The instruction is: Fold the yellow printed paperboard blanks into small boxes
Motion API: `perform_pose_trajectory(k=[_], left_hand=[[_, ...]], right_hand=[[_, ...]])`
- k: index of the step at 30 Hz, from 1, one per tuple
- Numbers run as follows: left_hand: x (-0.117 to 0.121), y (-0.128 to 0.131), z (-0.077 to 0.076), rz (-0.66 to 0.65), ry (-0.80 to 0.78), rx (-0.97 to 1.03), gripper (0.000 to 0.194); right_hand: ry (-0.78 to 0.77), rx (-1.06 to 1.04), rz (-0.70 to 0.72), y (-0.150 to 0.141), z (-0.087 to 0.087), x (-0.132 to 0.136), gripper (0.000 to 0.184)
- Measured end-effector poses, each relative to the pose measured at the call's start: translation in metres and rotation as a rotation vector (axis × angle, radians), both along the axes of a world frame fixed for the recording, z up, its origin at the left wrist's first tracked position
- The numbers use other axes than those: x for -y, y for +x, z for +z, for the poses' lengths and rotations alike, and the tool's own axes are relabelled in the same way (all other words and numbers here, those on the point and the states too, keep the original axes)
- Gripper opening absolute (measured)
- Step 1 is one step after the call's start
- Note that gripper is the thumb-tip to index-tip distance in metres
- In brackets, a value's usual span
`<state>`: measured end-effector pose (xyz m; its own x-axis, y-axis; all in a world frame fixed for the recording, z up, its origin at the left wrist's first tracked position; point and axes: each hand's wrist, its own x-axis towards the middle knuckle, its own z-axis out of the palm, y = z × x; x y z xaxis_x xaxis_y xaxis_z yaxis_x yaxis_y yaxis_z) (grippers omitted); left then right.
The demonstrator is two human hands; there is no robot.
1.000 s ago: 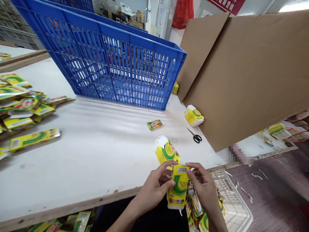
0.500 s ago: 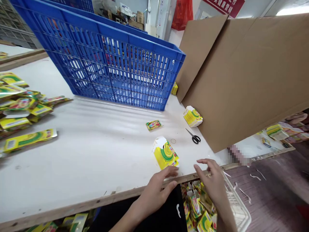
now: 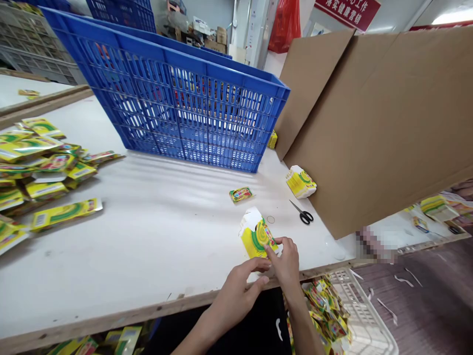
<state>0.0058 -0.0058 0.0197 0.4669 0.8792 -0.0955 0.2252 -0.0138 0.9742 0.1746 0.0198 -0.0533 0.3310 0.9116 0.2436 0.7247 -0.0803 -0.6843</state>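
A small stack of yellow and green crayon cartons (image 3: 254,239) lies near the table's front edge, white flaps pointing away from me. My right hand (image 3: 286,259) grips its near right corner, the thumb on top and the fingers at the side. Just left of it, at the table edge, my left hand (image 3: 246,286) is open, with thumb and fingers curved apart and nothing between them. Behind the stack are a single small carton (image 3: 241,195) and a thin rubber band (image 3: 271,219). Black-handled scissors (image 3: 306,217) rest to the right.
A blue plastic crate (image 3: 192,123) stands at the back. Another carton stack (image 3: 301,182) sits against a large cardboard box (image 3: 388,113) on the right. Loose filled cartons (image 3: 44,167) are piled at left. Below the table edge, a white basket (image 3: 373,315) holds many cartons.
My right hand has moved left from beside the carton stack onto its near right corner. My left hand stays about where it was. The view has shifted slightly.
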Motion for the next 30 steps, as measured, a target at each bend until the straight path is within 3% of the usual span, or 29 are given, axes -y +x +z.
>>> perform_pose_trajectory(k=[13,22,30], left_hand=[[-0.001,-0.009,0.0,0.069,0.011,0.029,0.024],[-0.002,-0.009,-0.007,0.086,0.003,0.071,0.021],[-0.014,-0.008,-0.013,0.259,-0.04,0.139,0.022]], right_hand=[[0.004,-0.206,-0.115,0.0,0.003,0.007,0.024],[0.072,-0.324,-0.064,0.005,0.002,0.002,0.04],[-0.028,-0.773,-0.008,0.016,0.012,0.009,0.042]])
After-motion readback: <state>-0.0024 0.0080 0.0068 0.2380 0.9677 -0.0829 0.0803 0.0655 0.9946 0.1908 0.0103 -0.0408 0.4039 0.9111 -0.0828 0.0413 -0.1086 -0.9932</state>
